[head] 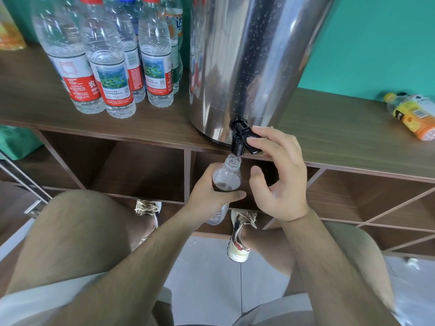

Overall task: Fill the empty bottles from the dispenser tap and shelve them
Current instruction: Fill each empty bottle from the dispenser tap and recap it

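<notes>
Bottle [227,177] (uncapped) gripped in left hand [209,198] under tap [237,144], right hand [280,180] pressing lever [253,150], fingers [270,137] loose

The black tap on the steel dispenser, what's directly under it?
The open neck of a clear bottle, gripped by the left hand. That hand covers the bottle's middle, hiding the fill level.

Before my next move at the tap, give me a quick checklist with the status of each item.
1. Cap off the bottle: ok, mouth is open.
2. Bottle mouth under the tap spout: ok, directly below.
3. Left hand grips the bottle: ok, fingers wrapped round its body.
4. Right hand on the tap lever: ok, fingertips touch it.
5. Water flowing: cannot tell.
6. Fill level: cannot tell.
</notes>
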Demonstrator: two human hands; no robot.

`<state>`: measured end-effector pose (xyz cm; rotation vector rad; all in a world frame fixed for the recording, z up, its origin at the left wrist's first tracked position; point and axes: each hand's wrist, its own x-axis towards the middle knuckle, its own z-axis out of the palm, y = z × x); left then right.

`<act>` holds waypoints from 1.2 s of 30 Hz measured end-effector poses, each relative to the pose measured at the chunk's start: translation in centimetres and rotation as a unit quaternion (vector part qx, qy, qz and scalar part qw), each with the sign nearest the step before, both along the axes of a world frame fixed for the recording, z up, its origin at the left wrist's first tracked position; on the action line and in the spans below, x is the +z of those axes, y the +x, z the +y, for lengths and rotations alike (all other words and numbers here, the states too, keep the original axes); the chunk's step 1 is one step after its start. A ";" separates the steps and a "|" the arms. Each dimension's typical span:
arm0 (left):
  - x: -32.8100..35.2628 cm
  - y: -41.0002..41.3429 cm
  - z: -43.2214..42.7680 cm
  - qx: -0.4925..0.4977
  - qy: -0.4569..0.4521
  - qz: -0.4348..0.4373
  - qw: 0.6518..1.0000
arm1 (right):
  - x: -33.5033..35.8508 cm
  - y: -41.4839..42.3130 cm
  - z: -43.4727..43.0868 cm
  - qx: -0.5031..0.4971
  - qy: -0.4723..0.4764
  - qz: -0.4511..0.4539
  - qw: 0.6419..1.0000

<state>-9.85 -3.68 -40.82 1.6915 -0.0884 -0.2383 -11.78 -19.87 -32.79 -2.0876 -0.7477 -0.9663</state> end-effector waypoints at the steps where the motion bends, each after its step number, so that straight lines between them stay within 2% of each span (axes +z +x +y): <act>1: 0.0 0.0 0.0 0.000 -0.001 0.000 1.000 | 0.0 0.0 0.0 0.000 0.000 -0.002 1.000; 36: 0.2 -0.1 0.0 0.002 -0.004 0.005 1.000 | -0.1 0.0 0.0 -0.002 0.000 0.003 1.000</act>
